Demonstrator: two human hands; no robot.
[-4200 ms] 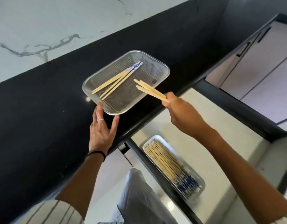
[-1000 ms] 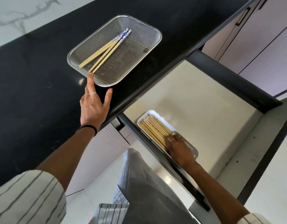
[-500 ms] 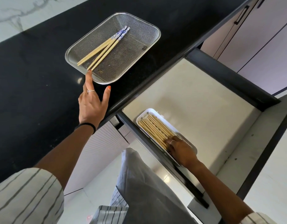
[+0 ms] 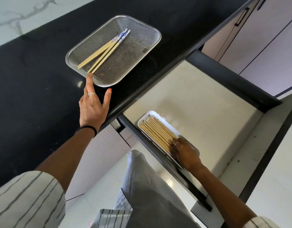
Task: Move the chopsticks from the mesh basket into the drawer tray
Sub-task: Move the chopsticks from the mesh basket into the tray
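The left hand [image 4: 92, 109] lies flat and open on the black counter [image 4: 35, 76], fingers spread, its forefinger tip touching the near rim of the mesh basket [image 4: 142, 27], where three chopsticks [image 4: 104, 52] lie loose with their blue-patterned ends pointing away. The right hand [image 4: 185, 153] is down in the open drawer [image 4: 199, 99], fingers loosely curled and pressing on the near ends of the chopstick row [image 4: 156, 134] in the white tray [image 4: 147, 115]; it grips nothing.
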